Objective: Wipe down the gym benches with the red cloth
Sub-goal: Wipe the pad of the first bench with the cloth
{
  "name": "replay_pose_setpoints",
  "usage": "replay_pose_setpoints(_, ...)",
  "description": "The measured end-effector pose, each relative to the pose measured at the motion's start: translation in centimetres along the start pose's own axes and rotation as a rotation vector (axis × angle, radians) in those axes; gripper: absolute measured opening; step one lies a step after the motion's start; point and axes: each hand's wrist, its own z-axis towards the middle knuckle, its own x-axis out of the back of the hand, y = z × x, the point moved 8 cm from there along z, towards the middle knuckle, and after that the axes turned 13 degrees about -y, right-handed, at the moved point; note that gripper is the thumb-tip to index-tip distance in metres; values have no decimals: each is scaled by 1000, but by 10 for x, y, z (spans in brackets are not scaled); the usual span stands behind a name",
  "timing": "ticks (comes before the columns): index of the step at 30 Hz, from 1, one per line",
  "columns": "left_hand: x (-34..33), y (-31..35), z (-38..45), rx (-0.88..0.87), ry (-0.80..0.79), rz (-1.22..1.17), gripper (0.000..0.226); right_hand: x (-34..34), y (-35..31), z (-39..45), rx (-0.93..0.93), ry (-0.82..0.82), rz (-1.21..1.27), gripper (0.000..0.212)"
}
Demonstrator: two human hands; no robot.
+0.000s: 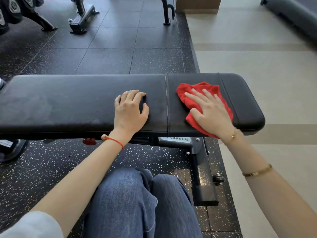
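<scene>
With the right hand point(211, 112) lying flat, fingers spread, on the red cloth point(197, 93) near the bench point(68, 100) end, press evenly and sweep long strokes, while the left hand point(131, 110), fingers loosely curled and empty, steadies the pad.

The right hand point(211, 111) lies flat on the red cloth point(197, 93) and hides its middle. The bench pad point(68, 103) is cut off by the left edge, and it hides most of the frame point(202, 169) beneath. A red knob point(89, 141) peeks out half-hidden under the pad. At top left, a weight rack point(15, 12) runs out of view, its markings unreadable.
</scene>
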Motion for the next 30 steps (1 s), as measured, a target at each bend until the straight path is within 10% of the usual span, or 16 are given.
replay_pose_setpoints(5,0,4,-1,4,-14,19,35,14,20,52,-154,-29,19,53)
replay_pose_setpoints(15,0,1,1,17,4,24,39,-10,-43,18,126,-62,-13,56)
replay_pose_setpoints(24,1,3,1,13,13,40,40,15,16,69,-143,-44,1,54)
replay_pose_setpoints(30,1,2,0,19,11,26,39,-3,-47,60,80,-80,-22,55)
